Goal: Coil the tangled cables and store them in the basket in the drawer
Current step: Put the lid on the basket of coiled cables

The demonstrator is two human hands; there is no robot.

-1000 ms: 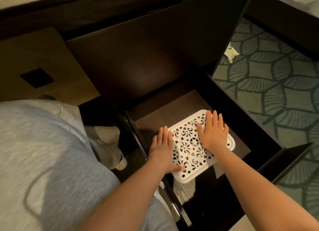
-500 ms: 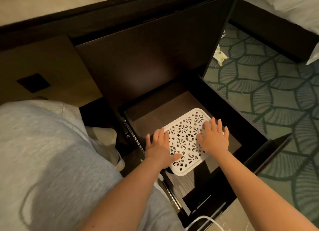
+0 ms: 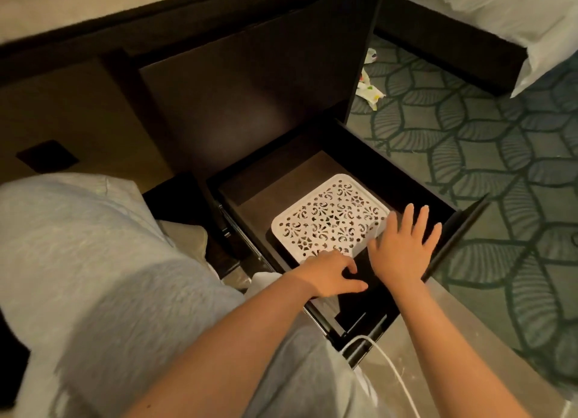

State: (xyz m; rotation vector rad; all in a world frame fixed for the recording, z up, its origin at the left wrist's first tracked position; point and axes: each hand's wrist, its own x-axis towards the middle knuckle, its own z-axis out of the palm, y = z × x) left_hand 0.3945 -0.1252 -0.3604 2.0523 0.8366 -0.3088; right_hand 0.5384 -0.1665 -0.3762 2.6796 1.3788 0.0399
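A white openwork lid covers the basket (image 3: 328, 217), which lies in the open dark drawer (image 3: 369, 142). My left hand (image 3: 331, 273) hovers over the lid's near edge, fingers loosely bent and holding nothing. My right hand (image 3: 403, 248) is spread flat with straight fingers over the lid's near right corner. A white cable (image 3: 391, 367) runs from the drawer's near corner across the pale top toward the bottom of the view. What lies inside the basket is hidden by the lid.
The drawer sticks out from a dark cabinet (image 3: 250, 89) over a green patterned carpet (image 3: 484, 155). A crumpled wrapper (image 3: 369, 89) lies on the carpet. White bedding (image 3: 500, 14) is at the top right. My grey-trousered leg (image 3: 93, 277) fills the left.
Both hands have drawn back from lying flat on the lid toward its near edge. My left fingers have gone from straight to loosely bent. The view has tilted, bringing the white cable into sight.
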